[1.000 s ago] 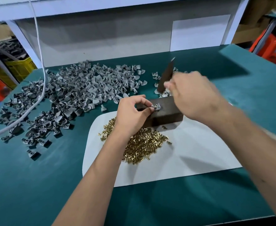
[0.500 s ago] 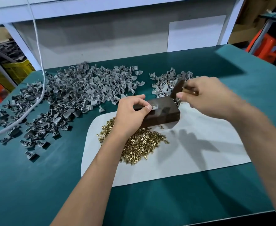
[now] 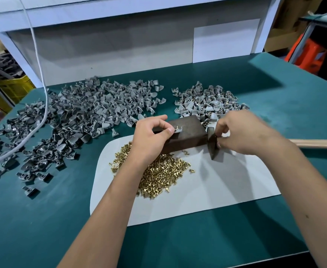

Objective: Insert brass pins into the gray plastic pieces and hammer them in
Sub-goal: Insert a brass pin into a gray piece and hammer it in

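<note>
My left hand (image 3: pixel 151 138) pinches a small gray plastic piece (image 3: pixel 178 130) on top of a dark block (image 3: pixel 189 132). My right hand (image 3: pixel 243 132) holds a hammer close to its dark head (image 3: pixel 213 147). That head rests on the white sheet just right of the block. The wooden handle (image 3: pixel 317 144) runs out to the right. A heap of brass pins (image 3: pixel 158 171) lies on the sheet under my left wrist. I cannot tell whether a pin sits in the held piece.
A big pile of gray pieces (image 3: pixel 85 115) covers the green table (image 3: pixel 274 105) at the left. A smaller pile (image 3: pixel 207 101) lies behind the block. The white sheet (image 3: pixel 226 190) spreads to the front right. A gray cable (image 3: pixel 42 105) crosses the left pile.
The hammer was raised over the block a second ago; it has come down and its head now lies on the sheet right of the block. My left hand stays on the piece.
</note>
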